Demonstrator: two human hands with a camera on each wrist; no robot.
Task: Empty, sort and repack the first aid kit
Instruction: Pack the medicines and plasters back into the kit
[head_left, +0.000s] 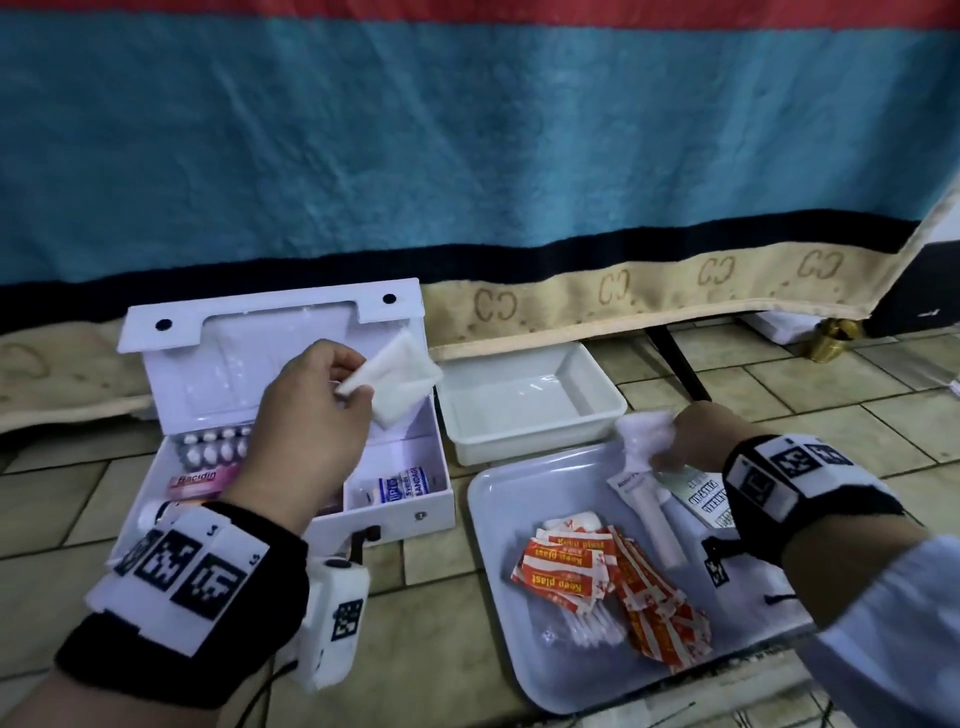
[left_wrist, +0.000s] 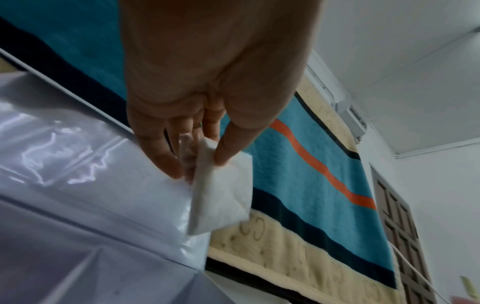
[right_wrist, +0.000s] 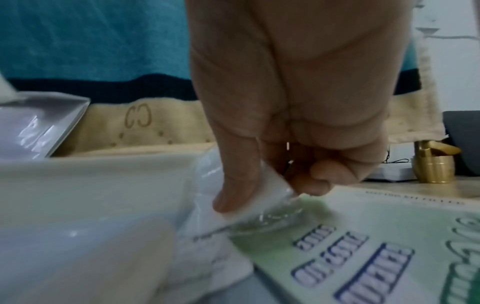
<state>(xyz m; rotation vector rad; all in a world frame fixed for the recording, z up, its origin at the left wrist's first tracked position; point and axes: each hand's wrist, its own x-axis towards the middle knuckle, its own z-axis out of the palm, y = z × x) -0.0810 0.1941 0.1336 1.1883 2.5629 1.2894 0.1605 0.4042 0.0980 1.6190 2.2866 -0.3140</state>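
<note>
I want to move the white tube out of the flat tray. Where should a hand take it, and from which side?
Take the white tube around its middle, from above, thumb and fingers on its long sides. It lies flat on the tray, and the right hand with its clear wrapper crowds the far end, while the plaster packets lie close on the left.

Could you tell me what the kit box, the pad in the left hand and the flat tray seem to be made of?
Kit box: glossy white hard plastic, judging by sharp glare on its lid.
Pad: soft white fibrous gauze or cotton, matte, bending where the left hand pinches it.
Tray: smooth pale plastic, likely, with rounded moulded rim.
</note>
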